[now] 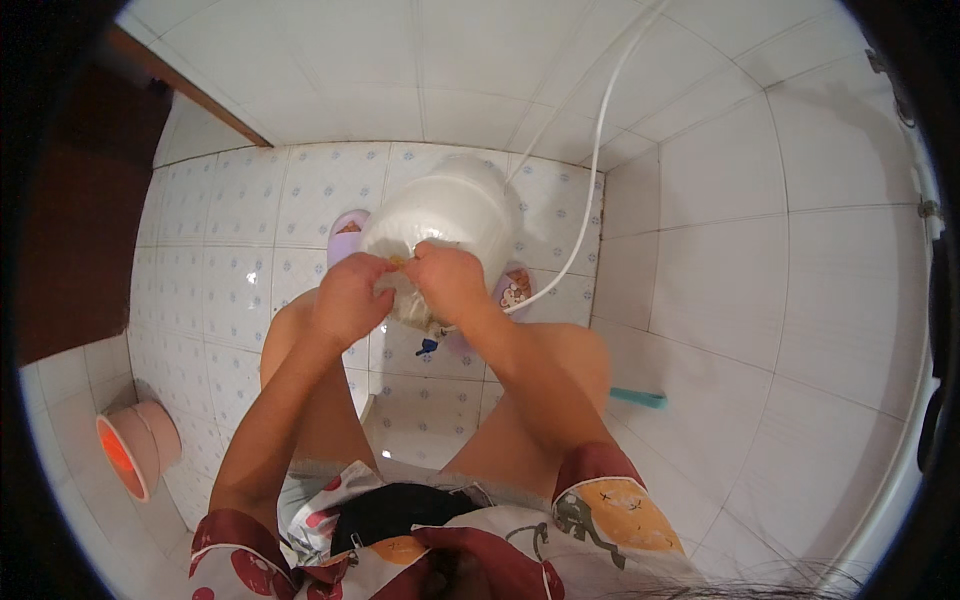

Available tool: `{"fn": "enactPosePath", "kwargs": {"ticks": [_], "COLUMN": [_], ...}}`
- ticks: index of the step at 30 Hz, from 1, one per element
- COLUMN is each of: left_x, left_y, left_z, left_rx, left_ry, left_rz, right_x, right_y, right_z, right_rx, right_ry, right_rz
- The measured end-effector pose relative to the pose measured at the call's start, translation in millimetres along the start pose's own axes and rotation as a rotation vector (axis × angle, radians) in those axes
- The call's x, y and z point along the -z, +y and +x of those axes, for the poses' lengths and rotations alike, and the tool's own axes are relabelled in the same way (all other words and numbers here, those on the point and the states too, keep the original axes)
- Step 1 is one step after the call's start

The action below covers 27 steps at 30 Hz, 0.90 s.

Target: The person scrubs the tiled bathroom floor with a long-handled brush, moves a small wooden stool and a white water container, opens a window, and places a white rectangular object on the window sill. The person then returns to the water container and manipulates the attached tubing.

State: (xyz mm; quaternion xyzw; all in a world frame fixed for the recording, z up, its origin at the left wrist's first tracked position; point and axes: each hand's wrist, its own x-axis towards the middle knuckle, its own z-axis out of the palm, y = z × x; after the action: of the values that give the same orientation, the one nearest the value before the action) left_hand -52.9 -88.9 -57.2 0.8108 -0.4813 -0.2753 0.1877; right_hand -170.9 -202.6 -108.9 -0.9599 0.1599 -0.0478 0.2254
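A large white, rounded vessel [440,205] with a shiny surface stands between my feet. My left hand [348,300] and my right hand [450,280] meet at its near side, fingertips close together. Between the fingertips shows a small yellowish bit [398,260], too small to name. The fingers of both hands are pinched, and my right hand partly covers the vessel. Just below the hands, a small blue tap-like handle [427,347] sits by the vessel's lower edge.
A white hose [600,140] runs down past the vessel's right side. Lilac slippers [346,228] are on my feet on the patterned tile floor [235,290]. A pink bucket [150,450] lies at the left. A teal handle [638,398] shows beside my right knee; tiled walls [715,240] stand close by.
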Motion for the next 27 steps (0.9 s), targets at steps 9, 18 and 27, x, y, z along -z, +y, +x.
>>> {"fn": "enactPosePath", "kwargs": {"ticks": [9, 18, 27], "left_x": [-37.7, -40.9, -50.6], "left_y": [12.0, -13.9, -10.2], "left_z": [12.3, 28.8, 33.6], "left_rx": [0.118, -0.129, -0.050], "left_ry": [0.002, 0.153, 0.219], "left_rz": [0.281, 0.239, 0.125], "right_x": [-3.7, -11.6, 30.4], "right_y": [4.1, 5.8, 43.8], "right_z": [4.6, 14.4, -4.8], "right_rx": [-0.002, -0.100, -0.486], "right_ry": [0.030, 0.018, 0.225], "right_rz": [0.077, 0.132, 0.345]}}
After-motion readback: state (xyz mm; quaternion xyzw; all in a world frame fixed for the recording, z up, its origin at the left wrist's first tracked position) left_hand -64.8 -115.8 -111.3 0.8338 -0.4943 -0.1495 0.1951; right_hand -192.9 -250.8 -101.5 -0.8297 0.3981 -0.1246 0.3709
